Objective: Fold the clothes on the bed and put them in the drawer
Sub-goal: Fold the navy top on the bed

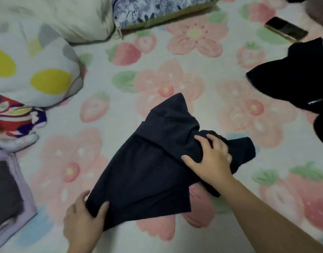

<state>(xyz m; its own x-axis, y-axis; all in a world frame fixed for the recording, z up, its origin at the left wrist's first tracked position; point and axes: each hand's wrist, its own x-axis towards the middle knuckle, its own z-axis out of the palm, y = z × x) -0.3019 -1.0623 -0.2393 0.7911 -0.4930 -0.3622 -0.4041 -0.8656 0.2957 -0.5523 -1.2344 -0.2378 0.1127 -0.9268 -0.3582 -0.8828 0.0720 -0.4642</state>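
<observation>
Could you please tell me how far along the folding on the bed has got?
Done: what looks like a folded lavender-and-grey stack sits at the left edge. In hand: the left hand and right hand grip the navy garment, which is crumpled. Left: the black garment lies unfolded at right; no drawer is in view.

A dark navy cloth garment (153,161) is lying on the pale bed sheet printed with pink flowers and strawberries (120,84). The left hand (82,221) is pinching its near left corner. The right hand (210,157) is gripping its bunched right side.
</observation>
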